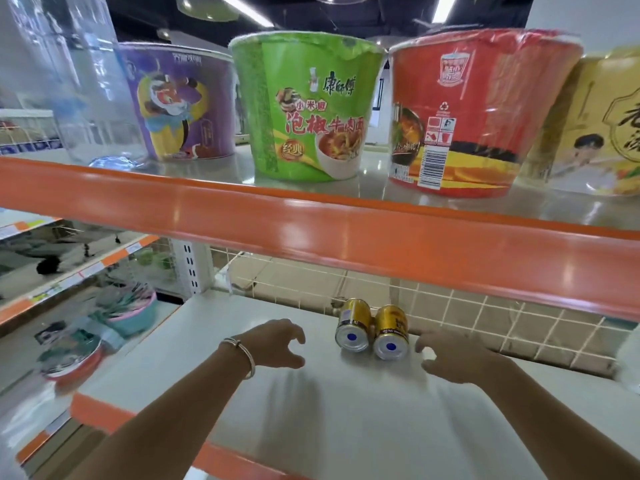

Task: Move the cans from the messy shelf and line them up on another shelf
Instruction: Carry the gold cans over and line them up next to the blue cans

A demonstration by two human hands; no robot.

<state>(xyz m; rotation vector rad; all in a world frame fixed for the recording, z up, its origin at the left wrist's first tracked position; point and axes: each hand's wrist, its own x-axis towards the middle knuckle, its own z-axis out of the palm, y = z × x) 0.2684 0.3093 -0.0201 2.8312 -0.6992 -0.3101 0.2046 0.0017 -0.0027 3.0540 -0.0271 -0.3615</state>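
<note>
My fingers (291, 330) curl loosely apart, gripping nothing; the cans (389, 327) lie between my left hand (273, 344) and right hand (453, 355) (long axes near-to-far), right closer.

Upper shelf (311, 220): orange-fronted board crossing the view, carrying a row of instant-noodle tubs (304, 109) and a clear plastic bottle (79, 81).
Lower shelf (346, 410): pale board with an orange front edge.
Back panel: white wire grid (485, 317), beige tiles visible through it.
Upright: white slotted post (188, 268) at the lower shelf's left rear corner.
Neighbouring shelving (69, 275): at left, with orange label strips and blurred goods.
Ceiling (398, 15): dark, lit by strip lights (445, 6).
Wall (588, 15): white, upper right.
</note>
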